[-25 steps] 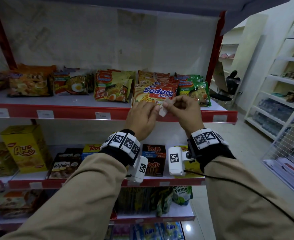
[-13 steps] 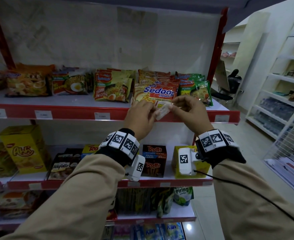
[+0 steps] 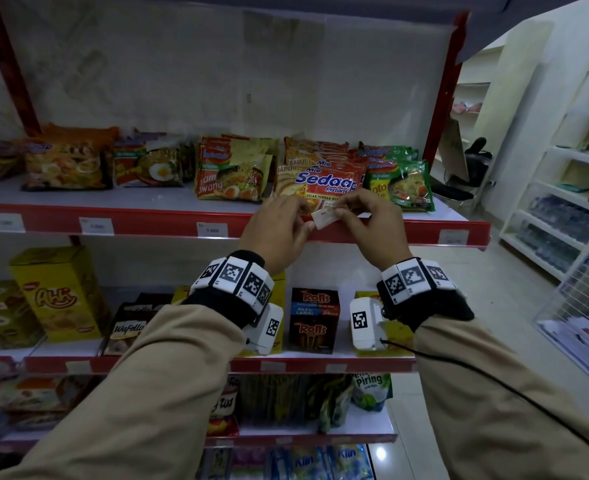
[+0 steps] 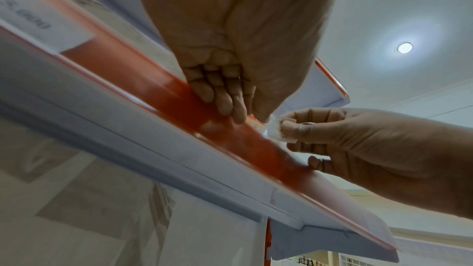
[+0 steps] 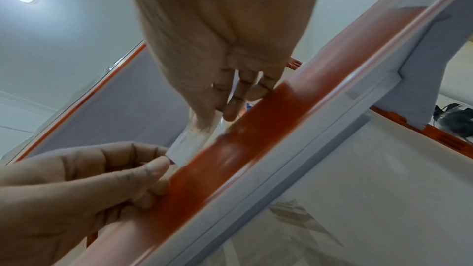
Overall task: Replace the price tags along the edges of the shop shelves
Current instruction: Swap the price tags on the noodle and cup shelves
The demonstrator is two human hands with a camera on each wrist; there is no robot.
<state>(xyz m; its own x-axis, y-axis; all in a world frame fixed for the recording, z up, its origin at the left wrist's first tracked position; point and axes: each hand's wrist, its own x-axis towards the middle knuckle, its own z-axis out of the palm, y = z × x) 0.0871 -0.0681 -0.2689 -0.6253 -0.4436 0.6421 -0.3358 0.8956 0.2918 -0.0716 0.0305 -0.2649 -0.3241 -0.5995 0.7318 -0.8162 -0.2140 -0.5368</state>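
Two hands (image 3: 324, 230) on "Mie Sedaap" tag (image 3: 325, 217)

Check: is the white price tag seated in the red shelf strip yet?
Out. Both hands pinch the price tag tilted at the red shelf strip, unseated.

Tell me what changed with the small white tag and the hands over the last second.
The white price tag went from nearly upright between the hands to lying almost flat, lowered to the red shelf edge. The right hand pinches it throughout; the left hand stays at its left end, fingers by the strip. The other tags on the strip and the noodle packs did not move.
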